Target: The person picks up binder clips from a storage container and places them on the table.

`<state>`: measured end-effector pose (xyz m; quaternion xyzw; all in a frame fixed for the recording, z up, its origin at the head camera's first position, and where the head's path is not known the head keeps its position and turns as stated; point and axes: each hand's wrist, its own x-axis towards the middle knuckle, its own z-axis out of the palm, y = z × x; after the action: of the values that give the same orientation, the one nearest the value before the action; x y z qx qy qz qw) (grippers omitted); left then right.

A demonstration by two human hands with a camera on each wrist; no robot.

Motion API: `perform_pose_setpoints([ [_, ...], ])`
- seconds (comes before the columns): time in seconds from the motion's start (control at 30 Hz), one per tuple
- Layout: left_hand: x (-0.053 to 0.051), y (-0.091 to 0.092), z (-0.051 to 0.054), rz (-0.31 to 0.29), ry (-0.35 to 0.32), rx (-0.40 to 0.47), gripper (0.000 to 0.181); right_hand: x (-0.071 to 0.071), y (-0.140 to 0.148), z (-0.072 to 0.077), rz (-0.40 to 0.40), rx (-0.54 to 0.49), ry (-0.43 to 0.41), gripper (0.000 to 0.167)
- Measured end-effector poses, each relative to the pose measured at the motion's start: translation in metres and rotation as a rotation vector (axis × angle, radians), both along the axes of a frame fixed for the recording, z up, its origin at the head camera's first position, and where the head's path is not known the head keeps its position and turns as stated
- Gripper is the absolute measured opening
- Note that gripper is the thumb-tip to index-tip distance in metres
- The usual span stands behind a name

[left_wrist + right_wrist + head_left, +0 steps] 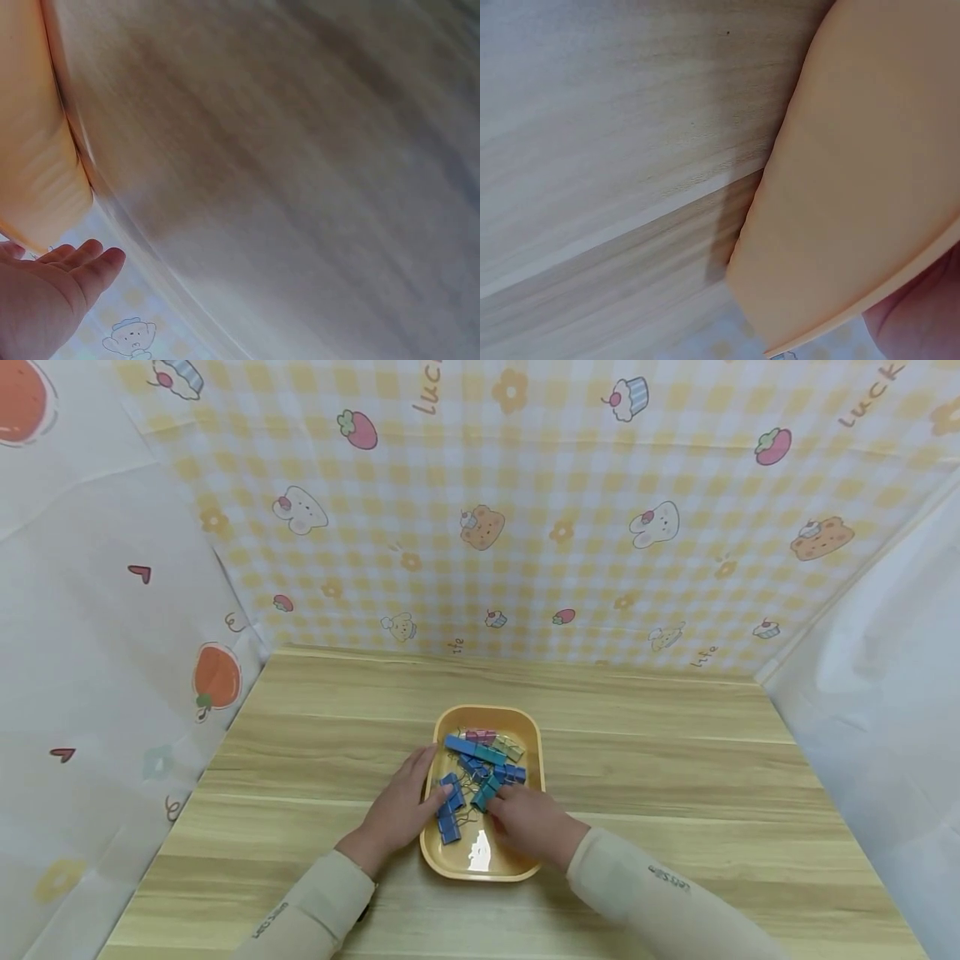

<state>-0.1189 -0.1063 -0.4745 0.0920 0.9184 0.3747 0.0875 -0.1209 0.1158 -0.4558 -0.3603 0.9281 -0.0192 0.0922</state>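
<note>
A yellow tray [480,876] holds several binder clips, with blue, teal, pink and yellow ones among them. My left hand [401,802] rests at the tray's left side, its fingers fairly straight along the outside and its thumb reaching over the rim beside the blue binder clips [450,806]. Inside the right part of the tray, my right hand [534,822] has curled fingers and pinches a teal binder clip [486,793]; its fingertips are partly hidden. Straight fingers [97,274] show near the tray wall in the left wrist view. Most of the right hand is behind the wall in its wrist view.
The tray stands on a wood-grain table [660,760]. Behind it hangs a yellow checked cloth [525,568] with cartoon prints, and white cloth [112,635] closes the left side. A long blue and teal row of clips [475,749] lies across the tray's far part.
</note>
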Motion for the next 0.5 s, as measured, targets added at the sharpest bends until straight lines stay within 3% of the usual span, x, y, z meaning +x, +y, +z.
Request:
perform_pose_setpoints([
  [0.2,0.0002,0.0003,0.0004,0.008,-0.015,0.002,0.073,-0.001,-0.0047,0.0042,-0.019,0.029,-0.043,0.016],
  [0.5,0.0002,0.0006,-0.0003,0.008,-0.007,0.003,0.072,-0.002,-0.0065,0.0015,-0.015,0.064,-0.04,0.016],
])
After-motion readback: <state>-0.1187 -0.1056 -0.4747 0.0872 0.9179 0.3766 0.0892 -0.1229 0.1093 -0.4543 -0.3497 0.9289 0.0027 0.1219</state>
